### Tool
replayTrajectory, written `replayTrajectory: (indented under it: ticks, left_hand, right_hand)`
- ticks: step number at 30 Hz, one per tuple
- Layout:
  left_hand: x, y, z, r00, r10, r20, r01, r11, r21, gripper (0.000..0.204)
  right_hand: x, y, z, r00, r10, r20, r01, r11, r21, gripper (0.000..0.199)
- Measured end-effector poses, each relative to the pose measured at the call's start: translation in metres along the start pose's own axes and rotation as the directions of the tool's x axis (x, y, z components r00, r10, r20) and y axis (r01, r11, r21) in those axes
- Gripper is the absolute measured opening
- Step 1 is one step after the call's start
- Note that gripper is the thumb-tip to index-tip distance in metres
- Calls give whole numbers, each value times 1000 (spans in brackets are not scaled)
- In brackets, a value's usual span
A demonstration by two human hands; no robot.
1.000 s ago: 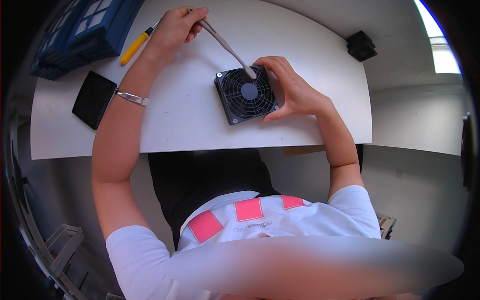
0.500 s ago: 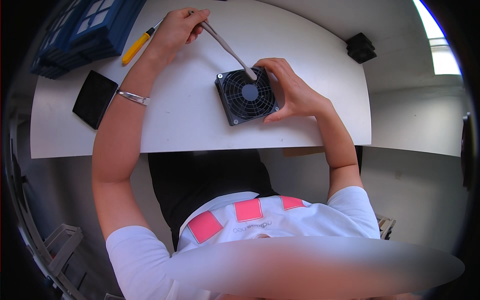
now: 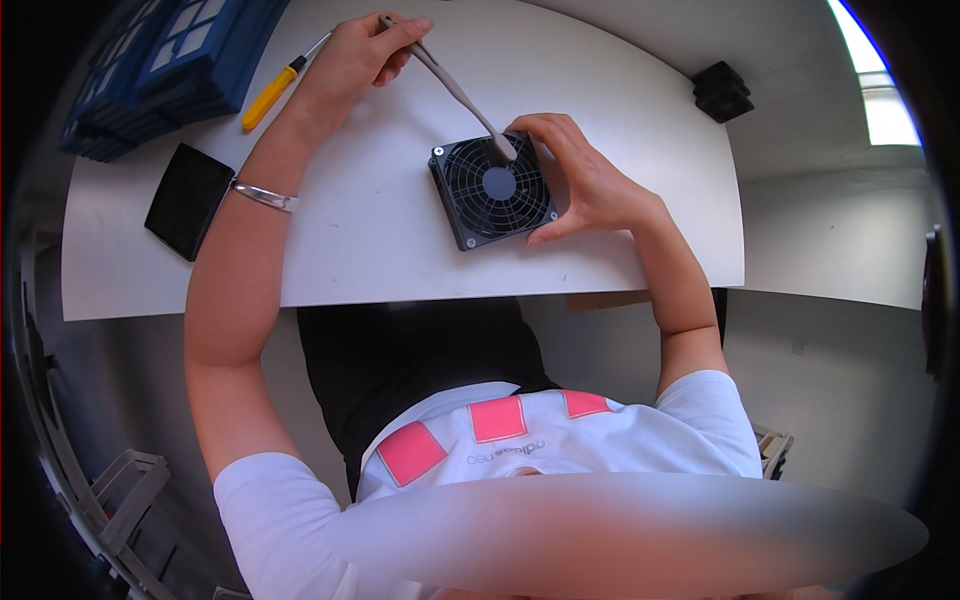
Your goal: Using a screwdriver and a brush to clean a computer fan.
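Observation:
My left hand (image 3: 372,50) is closed around the upper end of a long grey brush (image 3: 455,90) that slants down to the right. Its head, with dark bristles underneath, rests against the upper part of a square black cooling fan (image 3: 463,215). The fan lies flat on the white table, with its ring-shaped wire guard and round grey hub facing up and screws at its corners. My right hand (image 3: 585,180) grips the fan's right side, fingers at the upper right corner and thumb near the lower right one.
Left of my left forearm lie a yellow-handled screwdriver (image 3: 272,98) and a flat black rectangular object (image 3: 190,202). Blue crates (image 3: 190,75) stand at the far left. A small black item (image 3: 722,93) sits at the right edge of the white table (image 3: 380,250).
The brush head has shifted slightly to the right on the fan guard, and my left hand has moved a little with it. My right hand and the fan stay almost still.

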State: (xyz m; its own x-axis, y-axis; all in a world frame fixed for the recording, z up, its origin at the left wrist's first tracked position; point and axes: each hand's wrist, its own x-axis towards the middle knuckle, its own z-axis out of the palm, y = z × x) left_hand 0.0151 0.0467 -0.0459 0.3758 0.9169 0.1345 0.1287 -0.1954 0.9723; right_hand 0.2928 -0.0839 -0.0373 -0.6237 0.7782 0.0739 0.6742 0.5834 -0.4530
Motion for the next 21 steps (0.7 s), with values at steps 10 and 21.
replayTrajectory:
  ticks: [10,21]
  left_hand:
    - [-3,5,2,995,-15,100,26,993,-117,32]
    - [0,0,1,988,-86,125,107,979,-173,31]
  right_hand:
    - [0,-2,-1,1000,3,-1,-3,1000,4,119]
    - [1,-3,-2,1000,-15,-8,15,1000,13,118]
